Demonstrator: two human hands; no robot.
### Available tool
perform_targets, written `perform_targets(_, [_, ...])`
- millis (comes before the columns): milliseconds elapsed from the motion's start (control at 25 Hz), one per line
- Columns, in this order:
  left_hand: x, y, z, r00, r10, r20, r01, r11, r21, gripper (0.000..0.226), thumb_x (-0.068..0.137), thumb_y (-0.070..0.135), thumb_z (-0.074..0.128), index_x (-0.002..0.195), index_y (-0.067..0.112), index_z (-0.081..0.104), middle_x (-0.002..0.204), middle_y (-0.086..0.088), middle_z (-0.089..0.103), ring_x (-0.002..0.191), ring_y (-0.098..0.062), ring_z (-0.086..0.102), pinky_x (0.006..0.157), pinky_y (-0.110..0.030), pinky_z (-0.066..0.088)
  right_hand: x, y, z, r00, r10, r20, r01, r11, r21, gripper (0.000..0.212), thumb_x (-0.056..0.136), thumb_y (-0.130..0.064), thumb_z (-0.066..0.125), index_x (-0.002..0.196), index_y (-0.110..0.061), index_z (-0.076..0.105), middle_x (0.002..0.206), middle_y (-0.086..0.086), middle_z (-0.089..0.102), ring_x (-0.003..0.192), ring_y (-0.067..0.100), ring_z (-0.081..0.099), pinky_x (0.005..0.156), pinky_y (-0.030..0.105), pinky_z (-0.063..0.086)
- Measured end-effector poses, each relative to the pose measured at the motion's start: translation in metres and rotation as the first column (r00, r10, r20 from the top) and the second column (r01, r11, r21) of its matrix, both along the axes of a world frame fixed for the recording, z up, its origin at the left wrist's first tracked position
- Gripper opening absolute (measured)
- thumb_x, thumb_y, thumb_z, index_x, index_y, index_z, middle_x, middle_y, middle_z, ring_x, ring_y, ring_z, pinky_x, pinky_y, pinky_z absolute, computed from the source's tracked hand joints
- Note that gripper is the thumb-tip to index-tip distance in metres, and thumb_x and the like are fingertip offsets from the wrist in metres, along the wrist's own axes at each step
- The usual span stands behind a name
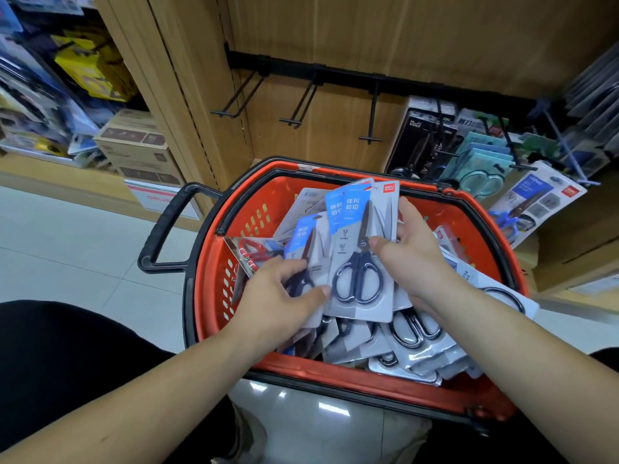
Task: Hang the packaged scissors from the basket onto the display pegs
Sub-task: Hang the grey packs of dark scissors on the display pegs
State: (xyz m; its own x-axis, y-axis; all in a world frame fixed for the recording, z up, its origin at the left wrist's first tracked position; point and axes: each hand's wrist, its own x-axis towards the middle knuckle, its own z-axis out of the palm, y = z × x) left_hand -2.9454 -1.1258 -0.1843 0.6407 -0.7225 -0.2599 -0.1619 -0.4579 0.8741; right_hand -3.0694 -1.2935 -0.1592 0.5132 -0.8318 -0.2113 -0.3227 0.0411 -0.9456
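Over the red basket [231, 262], both hands are clamped on packaged scissors. The left hand [281, 296] curls round one blue-headed pack [306, 239]; the right hand [415, 252] pinches a fan of packs [361, 262], thumb in front, fingers behind. Beneath them, loose packs [412, 333] fill the basket. Beyond, three black display pegs [301, 102] project from the wooden panel [335, 35]; further right, hung scissors packs [418, 142] occupy other pegs.

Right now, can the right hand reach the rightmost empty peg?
Probably yes: the right hand holds scissor packs below that peg, which is bare, with open space between.
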Motion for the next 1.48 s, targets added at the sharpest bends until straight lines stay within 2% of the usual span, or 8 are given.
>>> perform_targets(120, [-0.001,-0.002,0.01,0.988,-0.028,-0.152,0.026,0.999,-0.019,0.06,0.068,0.028,0.1,0.116,0.035,0.064,0.11,0.024,0.072,0.099,0.015,0.065,0.092,-0.01,0.05,-0.005,-0.009,0.011,1.0,-0.023,0.003,0.023,1.0,-0.018,0.067,0.085,0.016,0.049,0.118,-0.039,0.064,0.107,0.0,0.078,0.101,0.024,0.075,0.083,0.039,0.063])
perform_targets(240, [0.01,-0.01,0.012,0.959,0.022,-0.282,-0.052,0.994,-0.098,0.046,0.08,0.006,0.09,0.118,0.025,0.071,0.106,0.005,0.081,0.088,-0.01,0.079,0.079,-0.029,0.064,-0.009,-0.009,0.02,1.0,-0.008,0.029,0.009,1.0,-0.02,0.075,0.08,0.02,0.043,0.113,-0.042,0.068,0.106,0.007,0.077,0.102,0.037,0.072,0.088,0.054,0.06])
perform_targets(560, [0.021,-0.017,0.029,0.89,0.173,-0.422,-0.301,0.918,-0.258,0.017,0.104,0.01,0.063,0.121,0.012,0.068,0.106,-0.01,0.08,0.098,-0.033,0.078,0.091,-0.055,0.062,-0.013,-0.009,0.029,0.994,-0.074,0.079,0.081,0.992,-0.093,0.085,0.093,0.003,0.072,0.159,-0.038,0.037,0.108,-0.001,0.071,0.084,0.004,0.072,0.065,0.015,0.056])
perform_targets(880, [-0.009,-0.032,0.043,0.939,-0.031,-0.341,-0.088,0.942,-0.325,0.031,0.102,0.012,0.066,0.131,0.022,0.064,0.117,0.007,0.078,0.111,-0.015,0.073,0.094,-0.032,0.06,-0.012,0.001,0.039,0.957,-0.052,0.285,0.088,0.989,-0.115,0.071,0.096,-0.007,0.073,0.128,-0.067,0.052,0.144,-0.009,0.064,0.135,0.013,0.06,0.11,0.049,0.052])
perform_targets(1080, [-0.015,-0.046,0.047,0.916,-0.079,-0.394,-0.077,0.929,-0.363,0.033,0.1,0.007,0.067,0.131,0.018,0.063,0.119,-0.004,0.078,0.112,-0.023,0.075,0.097,-0.043,0.059,-0.018,0.007,0.042,0.938,-0.055,0.341,0.111,0.983,-0.147,0.06,0.1,-0.02,0.07,0.122,-0.073,0.053,0.139,-0.014,0.067,0.127,0.008,0.064,0.107,0.044,0.054])
perform_targets(1280, [-0.013,-0.058,0.056,0.934,-0.039,-0.354,-0.111,0.912,-0.395,0.03,0.097,0.006,0.071,0.124,0.019,0.07,0.114,-0.005,0.08,0.109,-0.027,0.076,0.099,-0.05,0.058,-0.025,-0.005,0.045,0.932,-0.128,0.338,0.167,0.982,-0.089,0.045,0.112,-0.023,0.045,0.151,-0.046,0.048,0.148,-0.023,0.057,0.133,-0.003,0.054,0.117,0.038,0.045])
perform_targets(1400, [-0.015,-0.065,0.067,0.936,-0.117,-0.331,-0.035,0.907,-0.42,0.032,0.102,0.02,0.069,0.13,0.033,0.068,0.128,0.0,0.074,0.123,-0.027,0.069,0.105,-0.057,0.054,-0.033,-0.008,0.049,0.944,-0.154,0.291,0.189,0.977,-0.097,0.051,0.111,-0.016,0.046,0.146,-0.053,0.048,0.117,-0.01,0.072,0.092,0.009,0.065,0.087,0.023,0.056])
perform_targets(1480, [-0.021,-0.075,0.085,0.93,-0.207,-0.302,0.055,0.895,-0.444,0.036,0.105,0.027,0.066,0.135,0.046,0.063,0.138,0.004,0.069,0.132,-0.026,0.063,0.108,-0.058,0.051,-0.042,-0.016,0.057,0.938,-0.194,0.288,0.232,0.967,-0.104,0.049,0.11,-0.016,0.049,0.137,-0.057,0.053,0.117,-0.014,0.071,0.1,0.01,0.067,0.087,0.025,0.056])
